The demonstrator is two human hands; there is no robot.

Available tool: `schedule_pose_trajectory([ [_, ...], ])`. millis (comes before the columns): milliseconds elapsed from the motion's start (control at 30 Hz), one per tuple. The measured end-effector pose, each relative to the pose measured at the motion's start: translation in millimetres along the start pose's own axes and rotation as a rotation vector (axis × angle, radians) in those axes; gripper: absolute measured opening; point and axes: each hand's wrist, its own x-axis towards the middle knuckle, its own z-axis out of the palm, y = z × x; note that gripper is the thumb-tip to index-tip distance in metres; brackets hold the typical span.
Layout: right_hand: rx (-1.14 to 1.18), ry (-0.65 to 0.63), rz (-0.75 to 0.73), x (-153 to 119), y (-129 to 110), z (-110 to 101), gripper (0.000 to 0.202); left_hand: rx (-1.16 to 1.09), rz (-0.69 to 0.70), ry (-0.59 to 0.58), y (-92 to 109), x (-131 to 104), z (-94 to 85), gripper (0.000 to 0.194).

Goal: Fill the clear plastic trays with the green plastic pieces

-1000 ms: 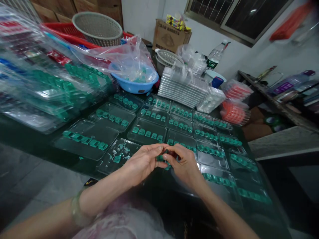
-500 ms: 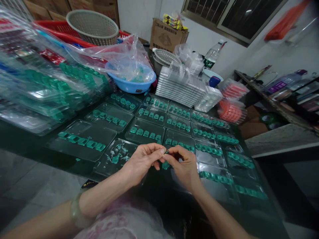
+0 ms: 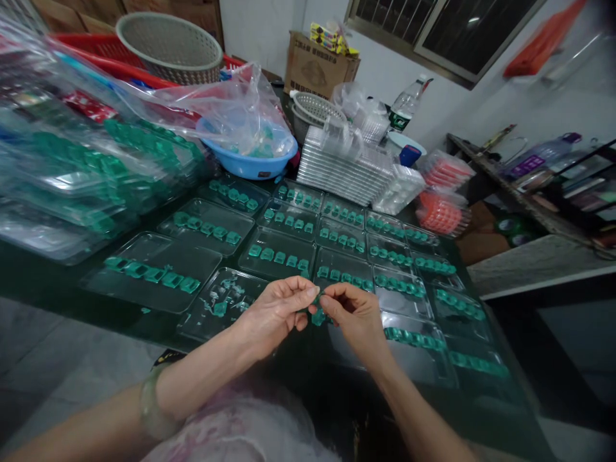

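My left hand (image 3: 283, 313) and my right hand (image 3: 355, 314) meet above the near middle of the dark green table. Both are pinched on a small green piece (image 3: 317, 299) between their fingertips. Just below the fingers another green piece (image 3: 318, 317) shows in part. Left of my left hand lies a clear tray (image 3: 192, 326) with white-green scraps and a green piece (image 3: 220, 308) on it. Around the hands are several clear trays, each with a row of green pieces, such as the tray at the left (image 3: 144, 247) and the one at the right (image 3: 418, 369).
Stacked clear packages (image 3: 62, 186) fill the left side. Behind the trays stand a blue basin (image 3: 250, 168) with a plastic bag, a stack of clear trays (image 3: 341, 167), and red packs (image 3: 443, 212). A shelf (image 3: 524, 186) is at the right.
My fingertips have moved slightly apart, and more of the green piece shows between them. The whole view has shifted a little.
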Motion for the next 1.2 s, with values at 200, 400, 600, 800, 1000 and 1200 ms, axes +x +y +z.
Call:
schedule_pose_trajectory([
  [200,-0.027,0.02,0.005,2.4,1.1,6.1,0.01,0.06,0.078,0.012,-1.0,-1.4,-2.4,0.016],
  [400,-0.1,-0.02,0.006,5.0,5.0,5.3,0.007,0.236,0.192,0.089,0.9,-4.7,-2.8,0.017],
  [600,-0.198,0.004,-0.056,3.1,-0.3,4.5,0.007,0.409,0.105,0.084,11.0,-7.2,-3.5,0.017],
  [800,-0.288,-0.01,-0.137,-0.3,-6.6,3.0,0.006,0.435,0.008,-0.017,17.3,-9.9,-5.0,0.018],
  [1000,-0.111,-0.144,-0.054,1.9,-6.2,1.0,0.007,0.27,-0.017,-0.091,11.3,-9.1,-10.6,0.017],
  [1200,0.071,0.024,0.005,-3.4,-0.2,9.8,0.008,0.189,-0.013,-0.073,5.8,-4.6,-18.5,0.016],
])
